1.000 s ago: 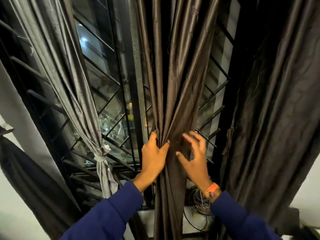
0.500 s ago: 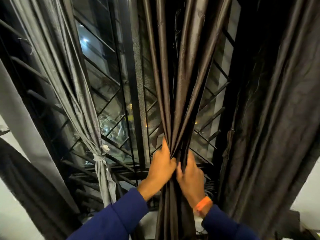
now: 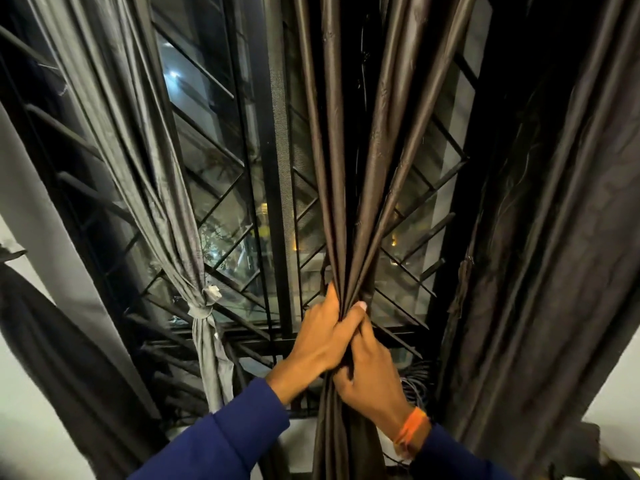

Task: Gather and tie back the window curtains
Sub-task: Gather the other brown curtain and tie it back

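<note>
1. The dark brown curtain is hung in the middle of the window, and its folds are drawn in to a narrow bunch low down, where both hands meet.
2. The left hand is wrapped round the bunch from the left; its grip is pressed tight on the cloth, with the thumb laid across the front of the folds.
3. The right hand is set just below and to the right, touching the left hand; its fingers are curled into the same bunch, so the cloth is pinched by this grip too.
4. Above the hands the folds are fanned out upward; below them the cloth is hung straight down between the two blue sleeves.
5. An orange band is worn on the right wrist.
6. To the left, a grey curtain is already gathered and bound by a knotted tie, well apart from the hands.
7. To the right, a wide dark curtain is hung loose, near the right arm.
8. Behind the cloth, a black window grille with slanted bars is seen, with small lights beyond the glass.
9. A coil of cable is partly hidden behind the right hand.
</note>
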